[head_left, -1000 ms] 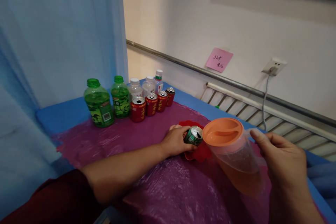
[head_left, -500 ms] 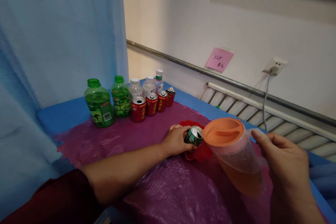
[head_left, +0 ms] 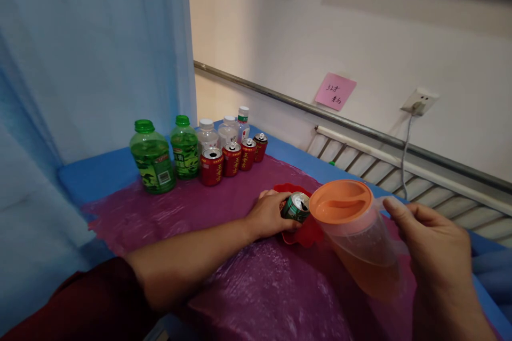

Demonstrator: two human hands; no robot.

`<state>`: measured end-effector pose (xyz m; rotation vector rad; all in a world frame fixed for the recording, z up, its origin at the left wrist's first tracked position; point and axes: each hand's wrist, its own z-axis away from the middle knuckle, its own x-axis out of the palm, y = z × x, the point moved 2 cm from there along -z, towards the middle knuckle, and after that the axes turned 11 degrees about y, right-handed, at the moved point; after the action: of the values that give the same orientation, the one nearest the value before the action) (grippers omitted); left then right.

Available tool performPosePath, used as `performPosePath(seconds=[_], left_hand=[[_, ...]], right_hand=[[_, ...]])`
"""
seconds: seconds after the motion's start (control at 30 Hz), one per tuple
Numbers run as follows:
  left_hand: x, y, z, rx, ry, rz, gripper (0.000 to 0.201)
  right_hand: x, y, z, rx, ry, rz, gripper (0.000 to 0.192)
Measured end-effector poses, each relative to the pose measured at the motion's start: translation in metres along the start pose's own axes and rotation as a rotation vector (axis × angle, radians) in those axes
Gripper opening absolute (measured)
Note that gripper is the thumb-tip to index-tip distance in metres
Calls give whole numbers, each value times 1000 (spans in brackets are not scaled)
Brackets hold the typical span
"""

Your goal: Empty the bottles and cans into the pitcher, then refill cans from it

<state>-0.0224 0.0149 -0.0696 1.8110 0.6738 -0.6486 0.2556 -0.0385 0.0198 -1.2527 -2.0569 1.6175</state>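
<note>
My left hand point(head_left: 267, 214) grips an opened green drink can point(head_left: 295, 206) that is tilted toward me, over a red dish point(head_left: 302, 230) on the purple plastic sheet point(head_left: 224, 282). My right hand point(head_left: 434, 242) holds the handle of a clear plastic jug point(head_left: 360, 240) with an orange lid point(head_left: 340, 201). The jug leans left toward the can and holds orange liquid in its lower part. Its lid rim sits just right of the can's top.
At the back left stand two green bottles point(head_left: 152, 157), several clear white-capped bottles point(head_left: 228, 129) and a row of red cans point(head_left: 231, 157). A blue curtain point(head_left: 88, 53) hangs on the left. A wall socket point(head_left: 419, 101) and a radiator point(head_left: 420, 181) lie behind the table point(head_left: 100, 173).
</note>
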Motion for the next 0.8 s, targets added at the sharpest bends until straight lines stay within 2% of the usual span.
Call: performPosePath(seconds=[0.8], left_hand=[[2,-2,0,1,-1,5,75]], right_hand=[[2,3,-3,32,1,8,52]])
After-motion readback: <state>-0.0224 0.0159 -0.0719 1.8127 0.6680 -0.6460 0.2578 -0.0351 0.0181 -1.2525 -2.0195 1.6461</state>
